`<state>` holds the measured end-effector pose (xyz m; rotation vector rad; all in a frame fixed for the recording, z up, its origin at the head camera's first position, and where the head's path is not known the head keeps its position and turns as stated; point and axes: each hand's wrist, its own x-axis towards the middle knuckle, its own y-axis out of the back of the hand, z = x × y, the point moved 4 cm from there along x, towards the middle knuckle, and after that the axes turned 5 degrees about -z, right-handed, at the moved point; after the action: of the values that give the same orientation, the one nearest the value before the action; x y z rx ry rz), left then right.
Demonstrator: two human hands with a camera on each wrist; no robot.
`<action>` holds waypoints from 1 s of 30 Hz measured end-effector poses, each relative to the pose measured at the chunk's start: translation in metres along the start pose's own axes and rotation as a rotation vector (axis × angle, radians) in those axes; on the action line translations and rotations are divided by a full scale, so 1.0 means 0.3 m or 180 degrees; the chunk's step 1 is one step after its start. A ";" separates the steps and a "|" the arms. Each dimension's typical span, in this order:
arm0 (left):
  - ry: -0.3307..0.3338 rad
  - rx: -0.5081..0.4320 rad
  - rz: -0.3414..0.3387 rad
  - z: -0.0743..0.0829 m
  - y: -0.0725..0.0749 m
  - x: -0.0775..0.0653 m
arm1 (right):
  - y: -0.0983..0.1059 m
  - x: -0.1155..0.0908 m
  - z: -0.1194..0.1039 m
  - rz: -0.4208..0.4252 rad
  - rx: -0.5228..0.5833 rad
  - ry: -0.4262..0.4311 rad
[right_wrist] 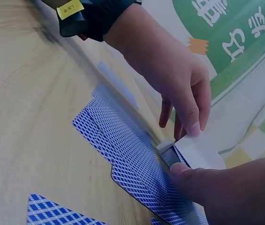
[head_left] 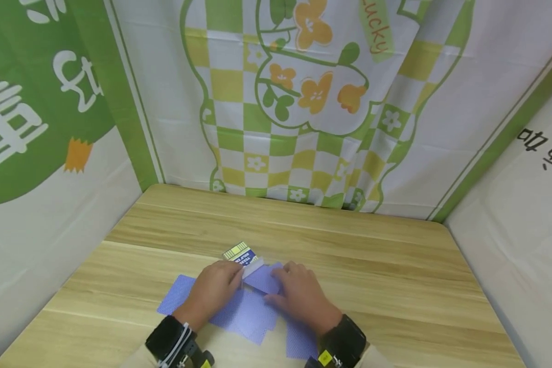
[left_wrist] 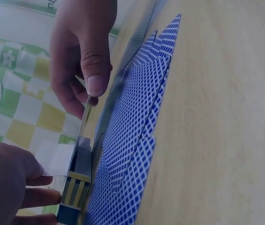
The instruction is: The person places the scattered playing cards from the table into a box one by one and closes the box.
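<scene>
A printed card box (head_left: 240, 251) with a yellow striped end lies tilted at the middle of the table. My left hand (head_left: 215, 287) grips it beside its raised white flap (right_wrist: 200, 153). Between thumb and fingers, my right hand (head_left: 301, 295) pinches blue-backed playing cards (head_left: 262, 279) at the box's open end. In the left wrist view those cards show only as a thin edge, with the striped box (left_wrist: 75, 191) below. How far they sit inside the box is hidden by the fingers. More blue-patterned playing cards (head_left: 250, 314) lie spread face down beneath both hands.
A wooden table (head_left: 372, 266) carries everything. Loose cards reach left to a corner (head_left: 178, 294) beside my left wrist and right to a card (head_left: 301, 341) beneath my right wrist. Printed cloth (head_left: 299, 153) hangs behind the table and along both sides.
</scene>
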<state>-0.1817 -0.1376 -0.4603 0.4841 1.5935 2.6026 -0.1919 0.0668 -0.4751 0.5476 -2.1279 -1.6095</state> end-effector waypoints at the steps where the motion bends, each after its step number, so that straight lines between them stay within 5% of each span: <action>1: -0.0004 0.0003 0.0004 -0.001 0.000 -0.001 | 0.001 -0.001 -0.003 0.0015 -0.0016 0.0001; 30: -0.0058 -0.0074 -0.0035 0.008 -0.004 -0.006 | -0.012 0.006 -0.095 0.0187 -0.0221 -0.0371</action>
<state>-0.1794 -0.1353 -0.4607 0.4948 1.5543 2.5978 -0.1775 0.0420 -0.4716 0.3741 -2.1404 -1.7134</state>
